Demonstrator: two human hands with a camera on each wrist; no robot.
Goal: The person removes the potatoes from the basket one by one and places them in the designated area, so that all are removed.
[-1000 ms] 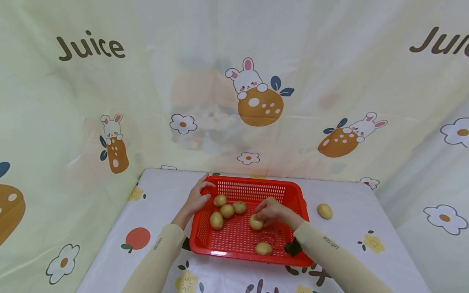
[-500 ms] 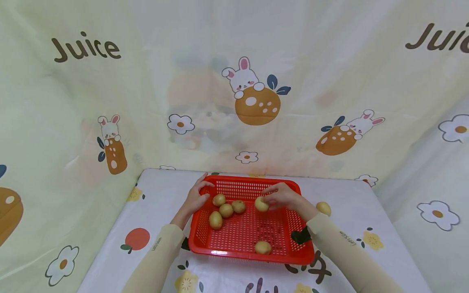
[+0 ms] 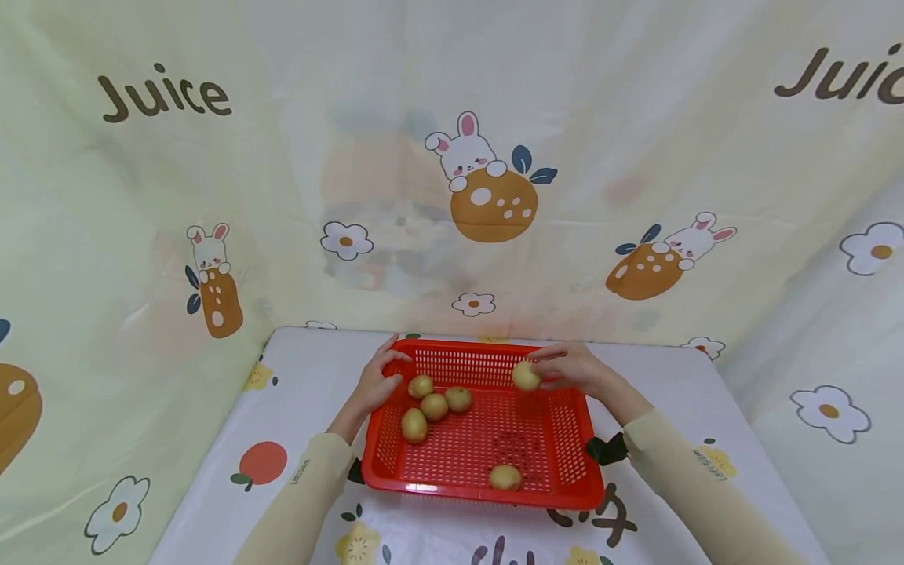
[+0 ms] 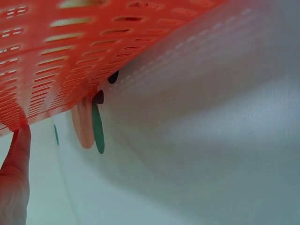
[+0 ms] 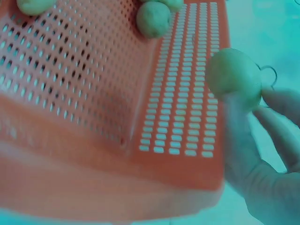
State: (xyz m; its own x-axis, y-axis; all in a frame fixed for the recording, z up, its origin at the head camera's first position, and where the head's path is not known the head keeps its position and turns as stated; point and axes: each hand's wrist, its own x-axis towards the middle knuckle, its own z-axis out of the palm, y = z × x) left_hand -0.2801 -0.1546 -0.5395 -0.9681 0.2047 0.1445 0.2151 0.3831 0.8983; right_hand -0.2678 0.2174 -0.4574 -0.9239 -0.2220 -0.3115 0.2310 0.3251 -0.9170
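Observation:
A red slotted plastic basket [image 3: 452, 496] stands on the table. My right hand [image 3: 575, 369] pinches a potato [image 3: 526, 377] between thumb and fingertips, above the basket's back right part. In the right wrist view this held potato [image 5: 233, 77] appears beside the basket's rim. My left hand [image 3: 372, 384] holds the basket's left rim near the back corner. The left wrist view shows a finger [image 4: 18, 164] against the outer wall. Several potatoes [image 3: 434, 406] lie together at the left inside the basket. One more potato [image 3: 505, 477] lies at the front.
A white patterned cloth [image 3: 318, 353] covers the table. Printed curtains [image 3: 395, 173] rise close behind the basket and at both sides. The right forearm [image 3: 678, 463] crosses the table right of the basket.
My right hand has lifted the potato from the basket's floor and carried it back and right. The loose potato on the table at right is now hidden behind the right arm. My left hand stays put.

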